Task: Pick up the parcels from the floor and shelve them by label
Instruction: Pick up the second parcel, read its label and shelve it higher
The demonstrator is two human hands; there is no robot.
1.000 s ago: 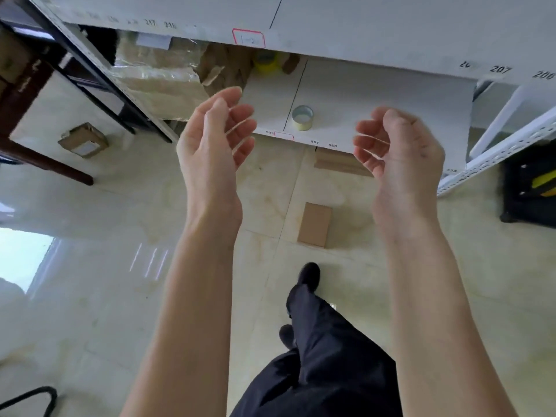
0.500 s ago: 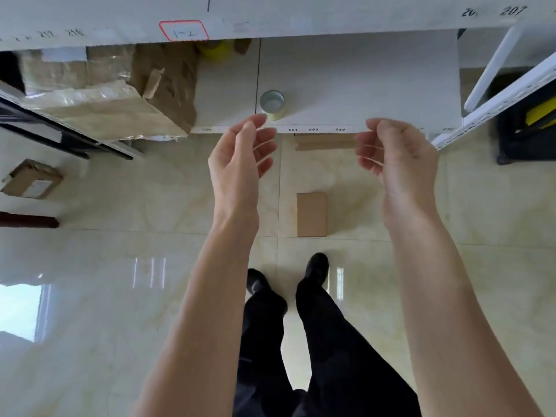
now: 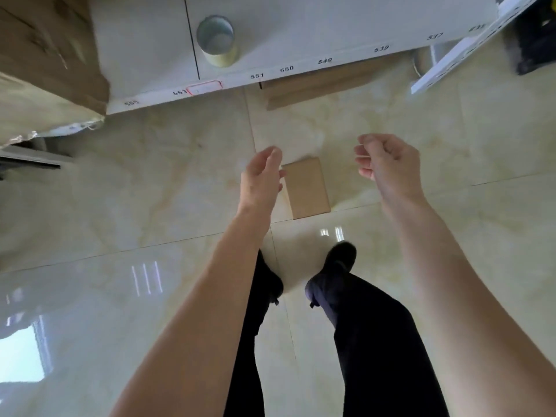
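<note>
Hovering above the glossy floor (image 3: 150, 182), both hands empty and apart. Reaching down with the left hand (image 3: 261, 176), fingers loosely spread and slightly curved, thumb side overlapping the left edge of a small brown parcel (image 3: 307, 188) in the view; not possible to tell whether touching it or only above it. Holding the right hand (image 3: 388, 164) off to the parcel's right, fingers curled inward into a loose half-fist, gripping nothing, well clear of the cardboard.

Lying flat on the floor tile between the two hands, the parcel, its long side running away from the body, just ahead of two dark shoes (image 3: 337, 260) and dark trouser legs (image 3: 376, 341).

Resting further ahead of the hands, partly under the white shelf (image 3: 301, 34), a second flat cardboard piece (image 3: 316, 85). Running along the shelf's front edge, small number labels such as 551, 550 and 549, plus a red-outlined tag (image 3: 204, 87) beyond the left hand. Sitting on the shelf board above that, a roll of tape (image 3: 216, 40). Filling the far left, beyond the left hand, large wrapped cartons (image 3: 39, 85).
</note>
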